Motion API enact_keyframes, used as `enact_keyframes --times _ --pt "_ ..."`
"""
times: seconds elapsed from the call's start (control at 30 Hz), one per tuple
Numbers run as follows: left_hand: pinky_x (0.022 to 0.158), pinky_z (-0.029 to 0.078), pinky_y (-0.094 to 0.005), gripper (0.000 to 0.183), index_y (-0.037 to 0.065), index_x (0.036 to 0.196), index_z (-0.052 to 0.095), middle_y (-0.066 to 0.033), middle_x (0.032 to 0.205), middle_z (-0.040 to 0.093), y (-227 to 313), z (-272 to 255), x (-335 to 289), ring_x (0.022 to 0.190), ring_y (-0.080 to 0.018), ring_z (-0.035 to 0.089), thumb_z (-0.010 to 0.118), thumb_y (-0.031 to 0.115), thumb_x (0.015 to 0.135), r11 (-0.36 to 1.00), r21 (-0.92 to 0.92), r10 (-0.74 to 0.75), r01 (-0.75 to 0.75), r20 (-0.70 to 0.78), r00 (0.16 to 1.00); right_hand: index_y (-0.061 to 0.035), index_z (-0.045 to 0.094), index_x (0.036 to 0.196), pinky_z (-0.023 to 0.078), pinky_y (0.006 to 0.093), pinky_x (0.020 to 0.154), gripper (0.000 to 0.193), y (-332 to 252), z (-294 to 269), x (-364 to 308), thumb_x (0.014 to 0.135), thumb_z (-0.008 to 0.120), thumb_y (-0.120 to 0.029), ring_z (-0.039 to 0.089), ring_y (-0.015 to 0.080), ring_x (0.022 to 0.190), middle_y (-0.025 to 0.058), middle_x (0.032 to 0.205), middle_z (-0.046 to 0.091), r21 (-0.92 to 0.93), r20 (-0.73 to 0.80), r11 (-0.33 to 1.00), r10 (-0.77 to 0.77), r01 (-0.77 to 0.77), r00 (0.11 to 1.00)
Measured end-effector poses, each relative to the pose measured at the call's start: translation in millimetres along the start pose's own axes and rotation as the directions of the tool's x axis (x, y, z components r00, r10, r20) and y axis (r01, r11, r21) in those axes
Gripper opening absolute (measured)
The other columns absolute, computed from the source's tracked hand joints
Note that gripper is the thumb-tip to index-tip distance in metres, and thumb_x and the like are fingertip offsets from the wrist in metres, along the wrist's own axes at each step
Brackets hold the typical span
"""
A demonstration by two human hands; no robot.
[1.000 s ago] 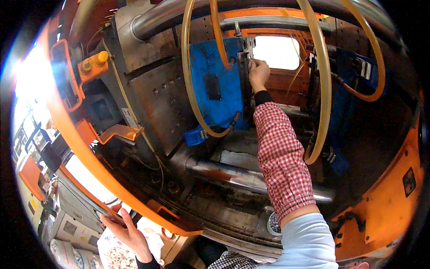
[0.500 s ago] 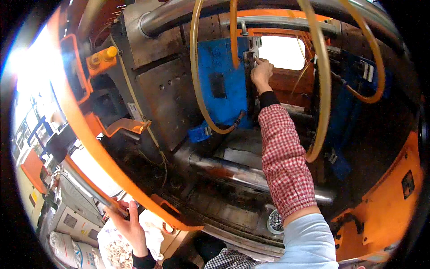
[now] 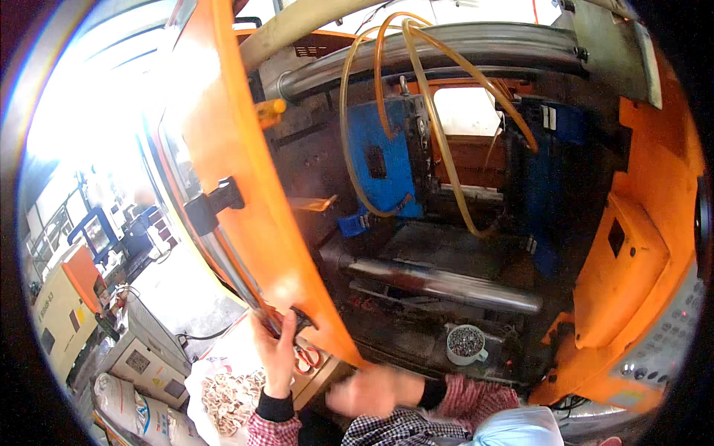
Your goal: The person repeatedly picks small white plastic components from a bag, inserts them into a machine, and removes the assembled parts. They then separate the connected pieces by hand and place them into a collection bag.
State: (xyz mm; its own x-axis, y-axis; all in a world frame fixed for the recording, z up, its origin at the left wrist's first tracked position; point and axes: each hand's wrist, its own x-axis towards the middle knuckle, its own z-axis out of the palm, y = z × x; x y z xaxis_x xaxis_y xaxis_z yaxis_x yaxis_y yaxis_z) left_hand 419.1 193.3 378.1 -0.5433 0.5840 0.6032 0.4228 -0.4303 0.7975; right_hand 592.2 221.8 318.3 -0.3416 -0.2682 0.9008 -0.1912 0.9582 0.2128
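Observation:
My left hand (image 3: 275,357) is wrapped round the lower end of the long door handle (image 3: 236,269), a grey bar with black mounts on the orange machine door (image 3: 256,186). In front of my body, just right of the door's lower edge, is my right hand (image 3: 368,390). It is smeared by motion, so its fingers and anything in them cannot be made out. Beyond it, inside the machine, stands a blue mould half (image 3: 398,163) with yellowish hoses (image 3: 348,134) looping about it. A second blue mould half (image 3: 547,193) sits in shadow to the right.
A white mug-like cup of small metallic-looking pieces (image 3: 466,343) rests on the machine's lower ledge. Steel tie bars (image 3: 446,284) cross the opening. Left of me are a bag of pale small parts (image 3: 230,401), red-handled cutters (image 3: 306,360) and stacked sacks (image 3: 123,401). An orange control-side panel (image 3: 625,275) borders the right.
My right hand has come back from the far mould half to my body. The orange door and my left hand on its handle have shifted rightward; the view has turned too.

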Motion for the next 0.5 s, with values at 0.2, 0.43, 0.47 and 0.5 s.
enact_keyframes --times 0.2,0.43,0.47,0.5 --pt "0.076 0.043 -0.0247 0.030 0.001 0.116 0.040 -0.0045 0.096 0.050 44.4 11.5 -56.9 0.086 -0.0127 0.050 0.050 -0.003 0.088 0.952 -0.246 -0.033 0.184 0.515 0.856 0.0026 0.050 0.077 0.048 0.0369 0.054 0.010 -94.1 75.8 -120.8 0.072 0.054 -0.005 0.056 0.0276 0.061 0.0126 0.079 0.051 0.362 0.546 0.740 0.324 -0.566 0.773" --pt "0.068 0.044 -0.0330 0.026 0.000 0.100 0.040 -0.0138 0.093 0.053 92.0 57.0 -114.8 0.078 -0.0265 0.055 0.059 0.003 0.082 0.959 -0.276 0.197 0.066 0.817 0.542 -0.0020 0.060 0.087 0.051 0.0330 0.057 0.013 -107.2 76.0 -137.2 0.076 0.055 -0.004 0.062 0.0250 0.069 0.0119 0.084 0.061 0.131 0.670 0.817 0.345 -0.562 0.657" --pt "0.067 0.044 -0.0339 0.027 0.001 0.097 0.040 -0.0136 0.092 0.053 97.7 68.6 -125.6 0.078 -0.0263 0.054 0.061 0.005 0.082 0.947 -0.307 0.219 0.099 0.838 0.500 -0.0019 0.060 0.087 0.051 0.0329 0.057 0.012 -108.1 72.6 -138.5 0.076 0.055 -0.004 0.062 0.0250 0.069 0.0120 0.084 0.061 0.134 0.656 0.805 0.365 -0.578 0.660" --pt "0.067 0.044 -0.0353 0.028 0.000 0.099 0.039 -0.0156 0.089 0.052 104.3 79.6 -136.3 0.078 -0.0281 0.054 0.061 0.007 0.083 0.923 -0.356 0.252 0.144 0.844 0.474 -0.0019 0.060 0.087 0.051 0.0328 0.057 0.012 -109.4 69.6 -140.9 0.076 0.055 -0.004 0.062 0.0251 0.069 0.0122 0.084 0.061 0.140 0.641 0.791 0.387 -0.596 0.663"
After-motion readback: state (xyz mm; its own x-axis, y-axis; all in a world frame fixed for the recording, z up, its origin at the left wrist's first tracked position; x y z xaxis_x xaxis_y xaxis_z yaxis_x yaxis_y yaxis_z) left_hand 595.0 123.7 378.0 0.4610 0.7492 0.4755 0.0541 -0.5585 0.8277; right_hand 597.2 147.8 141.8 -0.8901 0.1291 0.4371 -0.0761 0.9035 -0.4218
